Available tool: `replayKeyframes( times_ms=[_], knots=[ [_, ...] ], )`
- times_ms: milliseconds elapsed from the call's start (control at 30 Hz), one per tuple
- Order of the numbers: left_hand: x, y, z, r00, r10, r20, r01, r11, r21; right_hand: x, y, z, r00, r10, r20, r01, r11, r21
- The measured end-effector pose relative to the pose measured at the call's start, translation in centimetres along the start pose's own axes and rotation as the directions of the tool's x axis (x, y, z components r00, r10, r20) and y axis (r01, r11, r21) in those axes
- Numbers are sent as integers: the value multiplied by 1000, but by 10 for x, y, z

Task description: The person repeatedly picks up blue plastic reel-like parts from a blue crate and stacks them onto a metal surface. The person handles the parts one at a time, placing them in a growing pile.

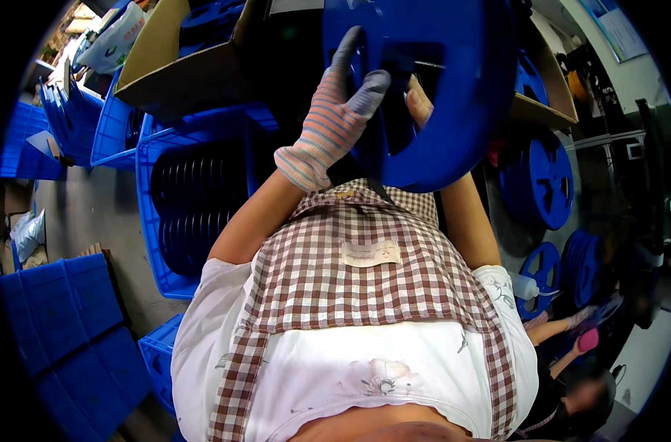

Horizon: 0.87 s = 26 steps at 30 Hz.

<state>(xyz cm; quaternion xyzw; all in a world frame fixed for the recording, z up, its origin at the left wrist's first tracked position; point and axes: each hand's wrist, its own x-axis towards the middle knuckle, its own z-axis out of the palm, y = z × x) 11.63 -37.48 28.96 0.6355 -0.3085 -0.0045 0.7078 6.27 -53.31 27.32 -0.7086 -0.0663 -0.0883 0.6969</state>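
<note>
A big blue plastic reel [464,88] with cut-out openings is held up in front of my chest, its right side smeared by motion. My left hand [339,110], in a striped glove with grey fingertips, grips the reel's left part; the index finger lies along its face and the thumb is at an opening. Behind the reel is my right hand [418,103], with bare fingers showing through an opening and the rest hidden. Both hands support the reel.
To the left, a blue crate [147,221] holds rows of black discs. Cardboard boxes [181,81] with blue reels stand ahead on both sides. More blue reels [549,180] are stacked at right, near a white bottle [524,286]. Another person [571,398] works at lower right.
</note>
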Motion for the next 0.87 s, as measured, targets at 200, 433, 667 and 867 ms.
replayKeyframes(
  times_ms=[200,433,667,867],
  knots=[
    [3,9,5,983,-184,-21,179,911,372,3,74,-37,994,-88,-69,80,990,-114],
    [-9,-9,-10,973,-225,55,223,841,-494,10,-19,11,986,-51,-159,8,967,-256],
    [-9,-28,-15,995,-102,15,91,813,-576,23,-24,15,970,-145,-195,107,975,-197],
    [-6,-12,-14,983,-180,20,165,838,-521,34,-49,21,993,-14,-116,-8,983,-182]
  ],
)
